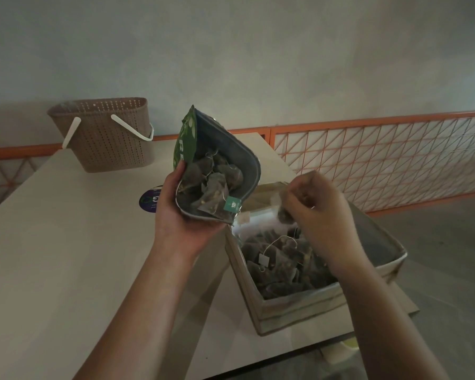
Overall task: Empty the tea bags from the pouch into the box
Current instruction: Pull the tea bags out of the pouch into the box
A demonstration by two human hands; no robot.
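Progress — box (pixel 327 300) maybe half full, pouch (pixel 231 149) far from empty | my left hand (pixel 181 212) grips pouch | my right hand (pixel 316 212) pinches tea bag (pixel 281 208) over box — dim view

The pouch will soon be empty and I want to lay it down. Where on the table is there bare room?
Bare room: the wide stretch of table left of the left hand, between the basket and the near edge. Crowded: the right end, taken by the box of tea bags; a round sticker lies beside the pouch.
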